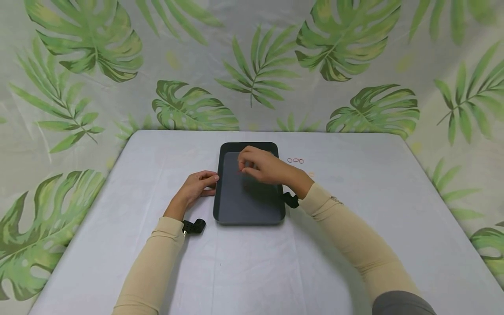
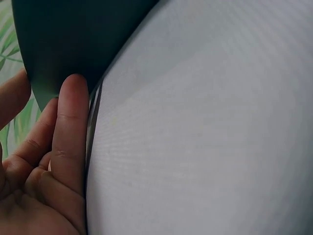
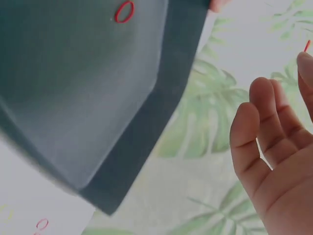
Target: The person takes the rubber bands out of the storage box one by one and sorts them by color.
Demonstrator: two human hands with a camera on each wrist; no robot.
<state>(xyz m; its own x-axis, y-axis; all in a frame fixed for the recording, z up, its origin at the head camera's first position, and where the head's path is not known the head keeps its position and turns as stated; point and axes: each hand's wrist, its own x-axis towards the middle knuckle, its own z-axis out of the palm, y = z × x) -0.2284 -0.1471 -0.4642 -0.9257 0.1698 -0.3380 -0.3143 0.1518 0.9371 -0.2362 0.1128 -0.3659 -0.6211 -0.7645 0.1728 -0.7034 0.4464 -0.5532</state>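
A dark grey rectangular tray [image 1: 236, 205] lies on the white cloth. My left hand [image 1: 198, 186] is at its left side, fingertips against the outer wall; the left wrist view shows one finger [image 2: 72, 127] straight along it. Over the tray, my right hand [image 1: 261, 166] pinches a thin red rubber band [image 3: 307, 46] between thumb and forefinger, and its other fingers are loosely bent. Inside the tray, another red rubber band [image 3: 124, 11] lies on the floor below that hand.
Right of the tray's far end, several thin red bands [image 1: 295, 160] lie in a short row on the cloth. A yellow-orange band [image 1: 311, 174] is nearer, beside my right wrist. A leaf-patterned curtain [image 1: 256, 65] hangs behind the table [image 1: 165, 151].
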